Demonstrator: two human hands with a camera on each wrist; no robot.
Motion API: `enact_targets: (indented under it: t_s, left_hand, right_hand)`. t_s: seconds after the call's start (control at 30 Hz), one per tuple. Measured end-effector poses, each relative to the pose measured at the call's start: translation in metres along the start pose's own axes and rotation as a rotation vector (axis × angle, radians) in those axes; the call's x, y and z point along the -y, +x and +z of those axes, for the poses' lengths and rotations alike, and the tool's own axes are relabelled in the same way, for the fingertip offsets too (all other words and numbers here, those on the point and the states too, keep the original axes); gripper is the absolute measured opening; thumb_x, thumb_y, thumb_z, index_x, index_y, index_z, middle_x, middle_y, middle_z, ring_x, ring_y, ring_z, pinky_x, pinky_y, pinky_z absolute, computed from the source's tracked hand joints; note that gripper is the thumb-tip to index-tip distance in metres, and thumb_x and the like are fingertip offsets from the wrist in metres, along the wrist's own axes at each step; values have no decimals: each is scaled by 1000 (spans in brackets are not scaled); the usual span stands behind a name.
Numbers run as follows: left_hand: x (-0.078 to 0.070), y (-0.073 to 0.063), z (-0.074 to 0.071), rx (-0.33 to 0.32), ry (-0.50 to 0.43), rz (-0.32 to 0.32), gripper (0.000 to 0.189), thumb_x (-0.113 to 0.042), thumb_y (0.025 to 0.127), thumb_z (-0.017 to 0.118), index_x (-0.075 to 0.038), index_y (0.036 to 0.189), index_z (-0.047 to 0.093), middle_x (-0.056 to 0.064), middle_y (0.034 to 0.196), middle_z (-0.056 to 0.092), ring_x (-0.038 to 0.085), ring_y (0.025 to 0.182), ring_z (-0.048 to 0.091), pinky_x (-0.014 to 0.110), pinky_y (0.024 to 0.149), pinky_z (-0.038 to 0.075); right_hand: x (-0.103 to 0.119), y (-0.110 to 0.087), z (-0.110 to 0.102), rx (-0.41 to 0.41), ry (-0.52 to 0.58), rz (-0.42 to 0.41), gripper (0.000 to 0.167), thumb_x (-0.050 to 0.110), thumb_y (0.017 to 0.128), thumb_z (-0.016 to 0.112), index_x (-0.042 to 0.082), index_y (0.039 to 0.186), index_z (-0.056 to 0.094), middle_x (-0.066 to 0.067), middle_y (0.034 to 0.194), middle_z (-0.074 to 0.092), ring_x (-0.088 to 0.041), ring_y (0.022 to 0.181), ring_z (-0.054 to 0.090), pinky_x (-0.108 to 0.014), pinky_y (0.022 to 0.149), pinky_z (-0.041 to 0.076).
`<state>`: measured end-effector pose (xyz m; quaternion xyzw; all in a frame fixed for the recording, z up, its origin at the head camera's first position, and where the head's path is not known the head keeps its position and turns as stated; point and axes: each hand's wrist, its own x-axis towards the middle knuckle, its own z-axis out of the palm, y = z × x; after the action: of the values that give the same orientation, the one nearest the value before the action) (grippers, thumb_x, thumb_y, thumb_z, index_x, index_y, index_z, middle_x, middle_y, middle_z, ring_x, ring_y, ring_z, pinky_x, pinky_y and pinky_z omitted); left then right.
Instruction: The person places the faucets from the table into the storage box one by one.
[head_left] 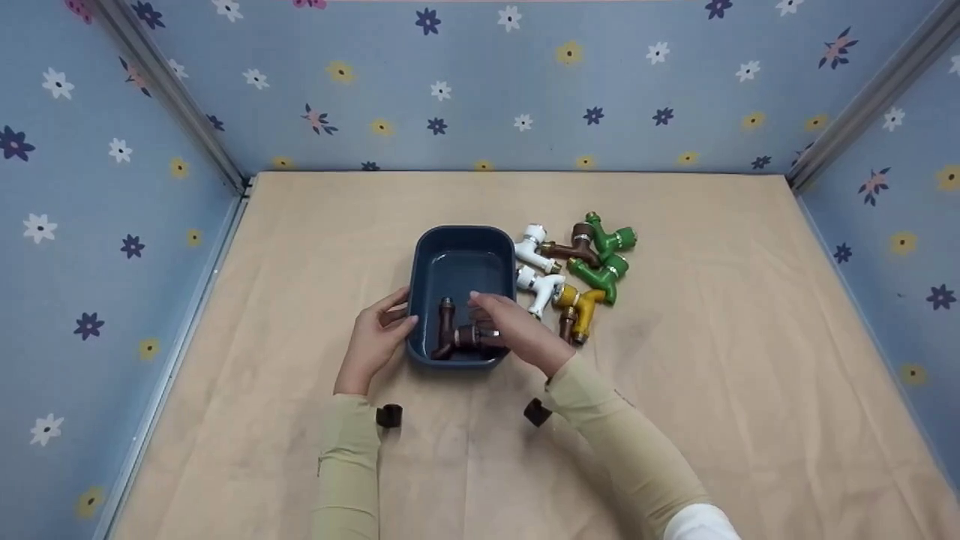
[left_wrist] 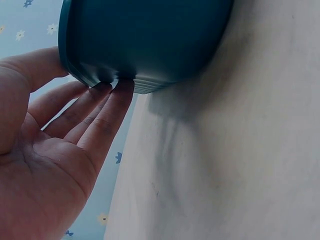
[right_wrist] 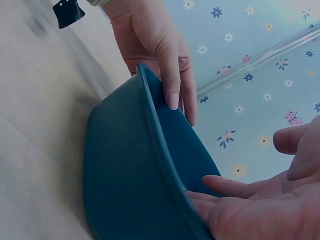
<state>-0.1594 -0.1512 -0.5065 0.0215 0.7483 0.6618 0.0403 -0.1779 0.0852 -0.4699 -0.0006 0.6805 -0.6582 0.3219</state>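
A dark blue plastic basin (head_left: pixel 465 364) stands on the cloth-covered table. At its left side my left hand (head_left: pixel 373 341) grips the wall, thumb over the rim and fingers against the outside, as the left wrist view shows. Inside, at the near end, lies a dark brown tap (head_left: pixel 445 326), and more brown shows beside it, partly covered by my right hand (head_left: pixel 525 334). That hand reaches over the right rim. In the right wrist view its fingers (right_wrist: pixel 230 187) extend loosely into the basin, with nothing seen in their grasp.
Right of the basin is a cluster of taps: white ones (head_left: pixel 541 289), brown ones (head_left: pixel 581 247), green ones (head_left: pixel 604 274) and a yellow one (head_left: pixel 589 304). Flower-patterned panels (head_left: pixel 480 90) wall in the back and sides. Black straps (head_left: pixel 537 412) show by the wrists.
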Motion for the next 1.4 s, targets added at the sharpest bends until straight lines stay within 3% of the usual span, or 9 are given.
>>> enact_targets:
  t_s: [0.13, 0.27, 0.6, 0.9, 1.13, 1.4]
  left_hand:
    - [15, 6, -1, -17, -4, -3, 55, 6, 89, 62, 3, 140, 44, 24, 139, 46, 39, 120, 51, 33, 96, 46]
    - [20, 8, 0, -28, 12, 12, 54, 6, 89, 63, 1, 140, 46, 22, 138, 48, 37, 119, 53, 30, 94, 48]
    - [20, 7, 0, -23, 12, 21, 54, 4, 89, 63, 0, 140, 46, 20, 138, 48, 36, 119, 52, 31, 94, 48]
    - [1, 1, 0, 12, -7, 15, 54, 8, 89, 61, 7, 140, 42, 29, 138, 43, 45, 121, 48, 38, 97, 46]
    - [21, 6, -1, -17, 9, 28, 53, 3, 89, 64, 1, 139, 47, 21, 137, 49, 37, 118, 53, 30, 93, 48]
    - [23, 6, -1, -23, 27, 30, 53, 2, 89, 64, -1, 140, 47, 17, 138, 49, 32, 117, 55, 29, 95, 47]
  right_hand:
    - [0, -2, -1, 10, 30, -8, 59, 40, 102, 41, -5, 139, 40, -25, 143, 39, -36, 132, 37, -47, 107, 34]
    - [-1, -5, -2, 13, 34, -32, 53, 36, 102, 42, -3, 138, 43, -23, 143, 39, -35, 133, 36, -46, 108, 33]
    - [2, -16, -8, 40, 45, -84, 40, 27, 101, 46, 3, 132, 51, -15, 138, 47, -34, 131, 39, -47, 107, 33]
    - [5, -26, -18, 103, 108, -158, 42, 23, 101, 48, -2, 134, 48, -18, 137, 49, -37, 127, 45, -48, 105, 37]
    - [9, -35, -24, 75, 100, -183, 37, 23, 100, 49, 2, 130, 53, -12, 133, 54, -28, 122, 51, -46, 103, 39]
    - [11, -43, -32, 73, 127, -209, 38, 21, 100, 48, -3, 130, 51, -14, 132, 54, -28, 120, 53, -45, 102, 41]
